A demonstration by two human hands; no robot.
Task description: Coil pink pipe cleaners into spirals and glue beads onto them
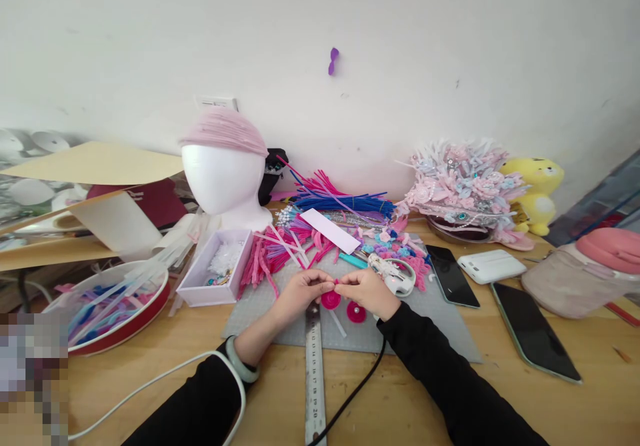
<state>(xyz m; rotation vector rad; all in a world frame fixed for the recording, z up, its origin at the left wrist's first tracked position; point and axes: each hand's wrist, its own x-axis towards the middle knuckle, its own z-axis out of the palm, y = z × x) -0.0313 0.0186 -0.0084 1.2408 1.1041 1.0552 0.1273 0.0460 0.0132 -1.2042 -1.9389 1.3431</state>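
Nearest the camera, a metal ruler (315, 379) points away across the wooden table (270, 399), a black cable (357, 389) curving in beside it. And here are the hands, meeting just beyond: the left hand (306, 291) and the right hand (367, 291) both have thumb and fingers closed in a pinch, grasping a bright pink round piece (331, 299) at its upper edge, over the gray mat (280, 316). A second pink piece (356, 312) sits just to the right, under the right hand. Farther on, white-handled scissors (403, 279), then a pale strip (331, 231), blue stems (345, 204), and a white mannequin head (217, 179) at left, before the wall (300, 33).
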